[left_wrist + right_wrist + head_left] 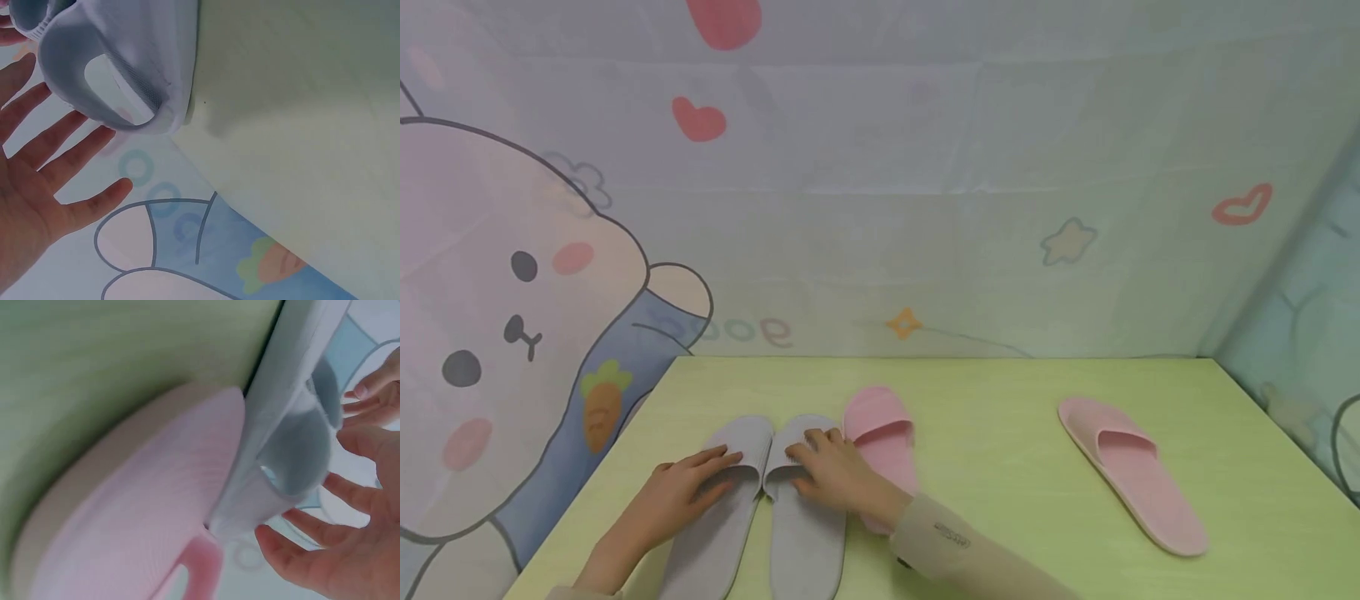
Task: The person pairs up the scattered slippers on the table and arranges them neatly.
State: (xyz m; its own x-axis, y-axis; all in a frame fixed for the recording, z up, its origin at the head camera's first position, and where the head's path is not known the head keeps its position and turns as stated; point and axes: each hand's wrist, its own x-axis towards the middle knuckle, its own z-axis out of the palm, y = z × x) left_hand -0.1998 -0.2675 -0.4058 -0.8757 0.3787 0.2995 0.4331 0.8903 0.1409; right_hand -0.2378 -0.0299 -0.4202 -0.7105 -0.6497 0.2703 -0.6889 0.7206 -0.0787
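Two grey slippers lie side by side at the left of the table, their straps touching. My left hand (pixel 683 493) rests its spread fingertips on the strap of the left grey slipper (pixel 711 533); in the left wrist view its fingers fan out at the strap's edge. On the strap of the right grey slipper (pixel 808 542) lie the slightly bent fingers of my right hand (pixel 835 473). Neither hand curls round a slipper. Beside the right grey slipper is a pink slipper (pixel 891 462), partly hidden by my right wrist.
Another pink slipper (pixel 1138 475) lies alone and slanted at the table's right. The light green table (pixel 1000 467) ends at a printed curtain (pixel 925 167) with hearts, a star and a cartoon animal at the left.
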